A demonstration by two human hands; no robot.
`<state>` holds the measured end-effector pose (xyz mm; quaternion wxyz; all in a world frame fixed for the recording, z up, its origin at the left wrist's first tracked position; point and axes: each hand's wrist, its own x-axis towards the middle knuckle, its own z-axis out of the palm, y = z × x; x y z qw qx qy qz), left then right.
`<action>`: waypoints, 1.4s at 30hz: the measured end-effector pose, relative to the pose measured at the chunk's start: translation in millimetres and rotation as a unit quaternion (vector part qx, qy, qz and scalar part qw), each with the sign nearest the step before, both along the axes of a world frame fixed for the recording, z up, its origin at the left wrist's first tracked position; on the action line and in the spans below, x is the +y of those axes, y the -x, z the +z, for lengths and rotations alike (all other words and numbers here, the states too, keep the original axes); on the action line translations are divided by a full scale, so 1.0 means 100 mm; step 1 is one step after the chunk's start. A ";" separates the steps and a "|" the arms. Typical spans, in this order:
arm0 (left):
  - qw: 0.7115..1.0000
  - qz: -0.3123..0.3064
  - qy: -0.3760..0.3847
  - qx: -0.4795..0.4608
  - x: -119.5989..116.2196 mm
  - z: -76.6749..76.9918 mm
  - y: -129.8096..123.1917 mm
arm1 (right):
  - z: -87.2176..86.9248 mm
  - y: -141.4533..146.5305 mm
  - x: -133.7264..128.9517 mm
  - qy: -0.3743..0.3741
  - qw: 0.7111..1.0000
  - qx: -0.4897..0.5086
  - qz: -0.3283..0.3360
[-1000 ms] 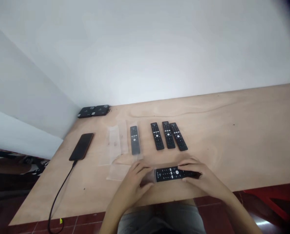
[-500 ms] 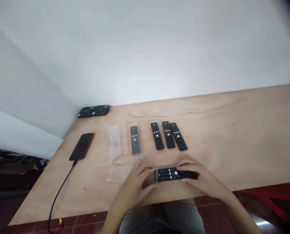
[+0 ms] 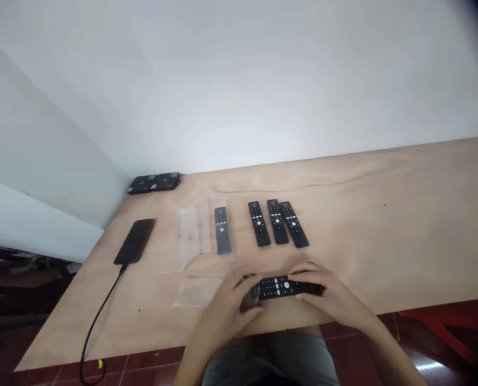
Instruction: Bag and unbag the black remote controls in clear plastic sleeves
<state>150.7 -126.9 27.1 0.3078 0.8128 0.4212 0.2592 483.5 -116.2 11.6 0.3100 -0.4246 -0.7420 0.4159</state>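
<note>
A black remote control (image 3: 273, 287) lies sideways between my hands near the table's front edge. My right hand (image 3: 319, 287) grips its right end, thumb and fingers on opposite long sides. Around the left end, my left hand (image 3: 236, 297) holds the mouth of a clear plastic sleeve (image 3: 196, 292), which trails leftward on the table. The remote's left tip is inside that sleeve. Beyond my hands, a sleeved remote (image 3: 223, 230) lies beside flat clear sleeves (image 3: 188, 236). Three bare remotes, a left one (image 3: 259, 224), a middle one (image 3: 278, 222) and a right one (image 3: 294, 224), lie further right.
Two black boxes (image 3: 154, 183) sit at the back left corner by the white wall (image 3: 263, 86). A smartphone (image 3: 134, 241) with a black cable (image 3: 102, 316) lies on the left of the wooden table (image 3: 383, 241). A red stool (image 3: 443, 327) stands below the right edge.
The remote and my right hand have shifted slightly left, and the tip sits a little deeper in the sleeve. My left hand has moved slightly right along the remote.
</note>
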 end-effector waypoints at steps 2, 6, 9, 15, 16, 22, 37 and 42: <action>1.000 0.007 0.004 0.001 0.00 -0.02 0.05 | 0.00 -0.03 0.00 0.005 1.000 0.006 -0.010; 1.000 0.026 0.011 -0.003 -0.01 -0.07 0.11 | -0.01 -0.08 0.00 0.021 0.999 0.026 -0.026; 0.999 0.040 0.022 -0.009 -0.02 -0.10 0.11 | 0.01 -0.06 -0.01 0.022 0.999 0.024 -0.012; 0.998 0.049 0.022 -0.023 -0.03 -0.08 0.09 | 0.08 -0.07 0.00 0.028 1.000 -0.005 -0.002; 0.998 0.048 0.025 -0.025 -0.04 -0.06 0.10 | 0.09 -0.08 0.00 0.031 0.999 -0.008 -0.009; 0.998 0.049 0.043 -0.025 -0.06 -0.01 0.13 | 0.08 -0.14 0.00 0.041 0.999 0.002 -0.028; 0.997 0.015 -0.029 -0.074 -0.03 -0.12 0.01 | 0.02 0.00 0.02 0.011 1.000 -0.002 0.008; 0.997 0.027 -0.031 -0.058 -0.05 -0.14 -0.02 | 0.01 0.09 0.00 0.009 1.000 0.006 0.001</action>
